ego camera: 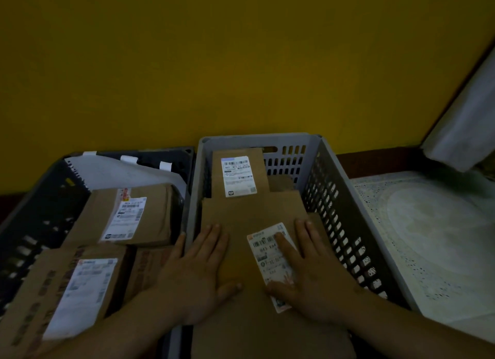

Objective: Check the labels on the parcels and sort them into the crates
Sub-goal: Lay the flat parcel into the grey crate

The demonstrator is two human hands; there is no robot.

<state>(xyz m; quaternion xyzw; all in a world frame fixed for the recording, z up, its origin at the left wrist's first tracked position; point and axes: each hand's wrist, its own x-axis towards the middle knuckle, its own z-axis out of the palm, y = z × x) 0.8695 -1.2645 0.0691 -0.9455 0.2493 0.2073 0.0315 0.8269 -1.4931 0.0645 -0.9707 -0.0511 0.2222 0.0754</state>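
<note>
Two flat hands press on one brown cardboard parcel (251, 251), which lies on top of the load in the grey crate (345, 198), its white label (270, 265) face up near its right side; the left hand (198, 273) rests palm down on bare cardboard with fingers straight, its little finger over the crate's left rim; the right hand (308, 275) lies spread too, its forefinger across the label's print and its thumb on the label's near edge; neither hand grasps anything. Behind this parcel a second parcel (241, 176) leans toward the crate's far wall, label showing; the grey crate looks nearly full.

To settle the parcel well, I judge it best to push down evenly with both palms so it beds level on what lies beneath, and to lift the forefinger off the label first so the print can be read once more; the light is dim and the characters are too blurred to make out.

Just beside, to the left, a black crate (53, 198) holds several labelled boxes (128, 216) and a white bag (112, 171); a yellow wall (241, 64) stands behind; pale patterned flooring (428, 238) lies to the right.
</note>
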